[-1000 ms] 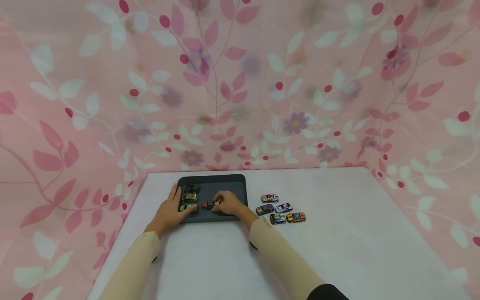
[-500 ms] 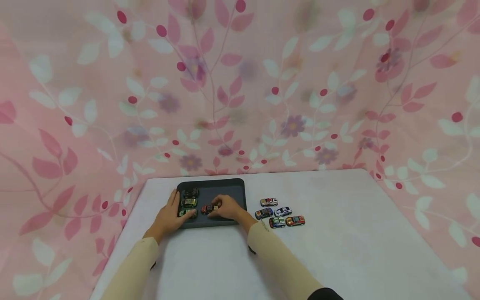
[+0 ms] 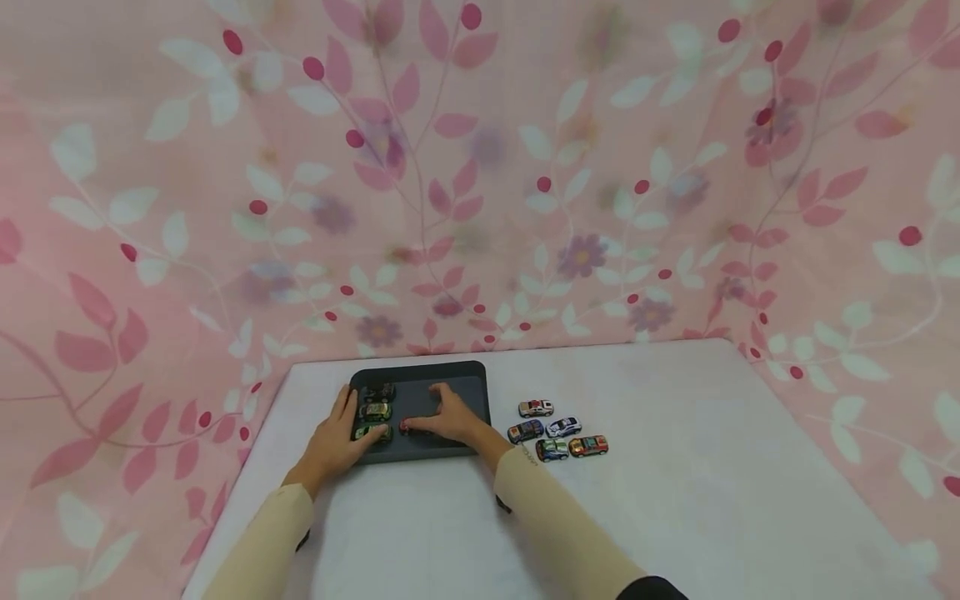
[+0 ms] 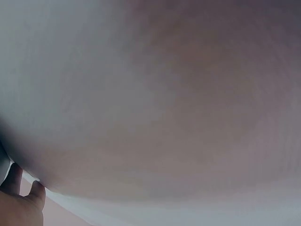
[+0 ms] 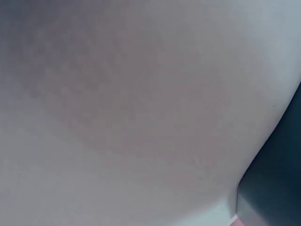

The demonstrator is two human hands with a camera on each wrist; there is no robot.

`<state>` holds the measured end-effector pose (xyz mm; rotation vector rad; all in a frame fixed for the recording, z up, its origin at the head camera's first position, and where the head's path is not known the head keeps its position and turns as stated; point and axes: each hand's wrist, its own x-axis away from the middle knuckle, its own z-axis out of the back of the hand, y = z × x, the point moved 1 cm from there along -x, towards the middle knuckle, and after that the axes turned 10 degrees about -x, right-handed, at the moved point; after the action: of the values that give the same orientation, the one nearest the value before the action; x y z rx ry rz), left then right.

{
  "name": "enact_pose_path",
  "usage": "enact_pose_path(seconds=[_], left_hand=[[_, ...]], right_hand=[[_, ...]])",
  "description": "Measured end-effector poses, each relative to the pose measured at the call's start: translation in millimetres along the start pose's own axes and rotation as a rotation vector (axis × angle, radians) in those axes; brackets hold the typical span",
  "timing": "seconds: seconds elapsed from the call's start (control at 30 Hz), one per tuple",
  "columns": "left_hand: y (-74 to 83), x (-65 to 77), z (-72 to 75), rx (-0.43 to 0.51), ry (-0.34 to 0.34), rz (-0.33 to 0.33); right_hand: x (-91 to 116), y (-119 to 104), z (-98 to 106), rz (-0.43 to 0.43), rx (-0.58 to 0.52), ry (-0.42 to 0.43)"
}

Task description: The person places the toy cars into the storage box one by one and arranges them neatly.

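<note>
A dark baking-style tray (image 3: 468, 385) lies on the table in the head view. Along its left side toy cars stand in a column: a dark one (image 3: 378, 392), a yellow-green one (image 3: 375, 412) and a green one (image 3: 369, 431). My left hand (image 3: 336, 440) rests over the tray's left edge, fingers extended, its thumb on the green car. Inside the tray, my right hand (image 3: 456, 419) is spread, fingers lifted away from the thumb. That thumb lies at a red toy car (image 3: 403, 427), mostly hidden by the hand. The left wrist view catches only some fingers (image 4: 36, 192).
Right of the tray, several toy cars sit loosely grouped on the white table (image 3: 667, 500), among them a white-red one (image 3: 536, 408), a white one (image 3: 563, 427) and a red-orange one (image 3: 588, 446). A pink floral cloth (image 3: 510, 250) hangs behind the table.
My right hand has loosened its pinch on the red car; its fingers have spread up and away from the thumb. The left hand stays at the tray's edge. The head view has shifted slightly.
</note>
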<state>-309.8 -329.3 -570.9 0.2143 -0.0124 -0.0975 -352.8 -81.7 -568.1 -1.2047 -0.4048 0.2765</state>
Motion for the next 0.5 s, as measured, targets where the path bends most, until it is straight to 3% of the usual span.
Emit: enact_pose_path(seconds=[0.17,0.37,0.5], left_hand=[[-0.2,-4.1,0.8,-0.007,0.001,-0.005],[-0.9,-2.8,-4.0,-0.008,-0.002,-0.003],[-3.1,-1.2,-4.8,-0.024,0.0,0.003]], right_hand=[[2,-6,2,0.034,0.095,0.045],[8,-14,10,0.229,0.321,0.172],[12,-23,20,0.304,0.412,0.14]])
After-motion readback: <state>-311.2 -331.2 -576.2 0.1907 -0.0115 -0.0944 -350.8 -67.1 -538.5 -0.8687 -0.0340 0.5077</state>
